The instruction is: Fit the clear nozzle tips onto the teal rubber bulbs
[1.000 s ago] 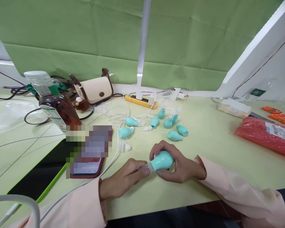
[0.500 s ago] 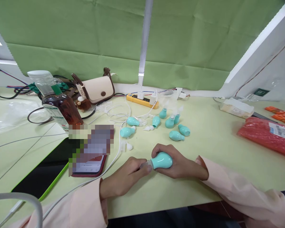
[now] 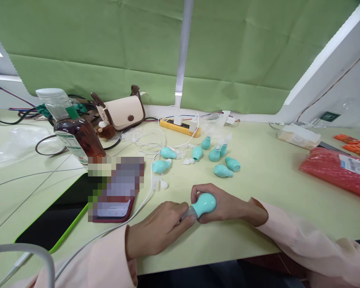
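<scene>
Near the table's front edge, my right hand (image 3: pixel 222 206) is wrapped round a teal bulb (image 3: pixel 206 203), its rounded end facing up and right. A clear tip (image 3: pixel 188 214) sits at the bulb's narrow lower-left end, pinched between the thumb and fingers of my left hand (image 3: pixel 165 226). Several more teal bulbs lie or stand beyond my hands, among them one on its side (image 3: pixel 223 171) and another at the left of the group (image 3: pixel 161 166). A small white piece (image 3: pixel 164 184) and a clear piece (image 3: pixel 156 184) lie nearer to me.
Two phones, one black with a green edge (image 3: pixel 60 210) and one in a red case (image 3: pixel 120 212), lie at the left. A dark bottle (image 3: pixel 78 138), a cream bag (image 3: pixel 124 113) and a yellow power strip (image 3: pixel 180 127) stand behind. A red package (image 3: pixel 336 170) is at the right.
The held bulb has tilted, its rounded end rising and its tip end dropping slightly. My left hand has shifted a little to the right with the clear tip.
</scene>
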Tool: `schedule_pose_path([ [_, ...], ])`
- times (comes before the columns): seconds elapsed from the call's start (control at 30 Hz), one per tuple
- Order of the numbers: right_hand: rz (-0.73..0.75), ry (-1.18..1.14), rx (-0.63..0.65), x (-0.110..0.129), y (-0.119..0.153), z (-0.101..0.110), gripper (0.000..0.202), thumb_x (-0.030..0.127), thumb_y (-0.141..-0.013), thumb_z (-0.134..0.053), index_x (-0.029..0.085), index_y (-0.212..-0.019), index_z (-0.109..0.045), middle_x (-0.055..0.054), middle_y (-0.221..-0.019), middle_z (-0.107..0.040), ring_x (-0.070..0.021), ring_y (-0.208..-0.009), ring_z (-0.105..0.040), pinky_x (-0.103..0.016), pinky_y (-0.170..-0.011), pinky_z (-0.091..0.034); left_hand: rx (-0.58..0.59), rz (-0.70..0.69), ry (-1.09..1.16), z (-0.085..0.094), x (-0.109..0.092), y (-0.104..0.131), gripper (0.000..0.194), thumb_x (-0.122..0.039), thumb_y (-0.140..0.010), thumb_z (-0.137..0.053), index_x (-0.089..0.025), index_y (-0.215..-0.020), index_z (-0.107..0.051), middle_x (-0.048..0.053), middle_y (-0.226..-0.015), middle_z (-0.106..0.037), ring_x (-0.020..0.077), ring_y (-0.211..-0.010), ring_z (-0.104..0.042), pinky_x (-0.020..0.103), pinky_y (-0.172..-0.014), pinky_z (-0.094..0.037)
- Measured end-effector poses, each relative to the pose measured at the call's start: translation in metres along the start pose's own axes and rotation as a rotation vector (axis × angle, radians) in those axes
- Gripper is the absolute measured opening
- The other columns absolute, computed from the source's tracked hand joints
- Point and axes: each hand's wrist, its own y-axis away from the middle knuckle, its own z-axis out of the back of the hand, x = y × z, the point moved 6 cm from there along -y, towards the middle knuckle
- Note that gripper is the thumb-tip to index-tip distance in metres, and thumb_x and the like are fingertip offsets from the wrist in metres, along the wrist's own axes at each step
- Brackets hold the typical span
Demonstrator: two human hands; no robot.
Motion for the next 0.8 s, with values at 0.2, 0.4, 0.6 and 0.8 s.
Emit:
schedule_pose_path([
  [0.2, -0.025, -0.119, -0.051, -0.002, -0.003, -0.005, 0.029, 0.01, -0.053, -0.066, 0.017, -0.073, -0.047, 0.007, -0.06, -0.046, -0.0048, -0.049, -0.04, -0.015, -0.041, -0.031, -0.039, -0.024, 0.04, 0.007, -0.002, -0.002, 0.031, -0.031, -0.088, -0.03, -0.018, -0.06, -0.035, -0.004, -0.057, -0.037, 0.0098, -0.05, -0.032, 0.023, -0.05, -0.027],
  [0.4, -0.003, -0.532, -0.01, 0.0, -0.004, -0.023, 0.039, 0.022, -0.059, -0.068, 0.021, -0.082, -0.037, 0.009, -0.055, -0.047, -0.0025, -0.036, -0.036, -0.014, -0.032, -0.028, -0.425, -0.071, 0.28, 0.022, 0.0, 0.006, 0.026, -0.035, -0.071, -0.06, -0.018, -0.085, -0.046, -0.001, -0.073, -0.048, 0.0122, -0.064, -0.044, 0.022, -0.056, -0.036],
  [0.6, 0.21, -0.247, -0.112, 0.012, 0.002, -0.013, 0.044, 0.029, -0.065, -0.067, 0.022, -0.097, -0.037, 0.001, -0.079, -0.051, -0.0097, -0.062, -0.049, -0.022, -0.052, -0.043, -0.676, -0.169, 0.324, 0.032, 0.002, 0.015, 0.015, -0.027, -0.077, -0.056, -0.019, -0.09, -0.054, 0.004, -0.09, -0.049, 0.0176, -0.085, -0.049, 0.028, -0.074, -0.038],
  [0.8, 0.453, 0.571, -0.596, 0.024, -0.009, 0.046, 0.039, 0.031, -0.077, -0.053, 0.02, -0.112, -0.041, -0.01, -0.106, -0.044, -0.0227, -0.097, -0.041, -0.037, -0.08, -0.039, -0.627, 0.014, 0.577, 0.027, 0.019, 0.011, 0.017, -0.032, -0.086, -0.039, -0.018, -0.084, -0.049, 0.001, -0.074, -0.054, 0.013, -0.068, -0.048, 0.024, -0.064, -0.037],
])
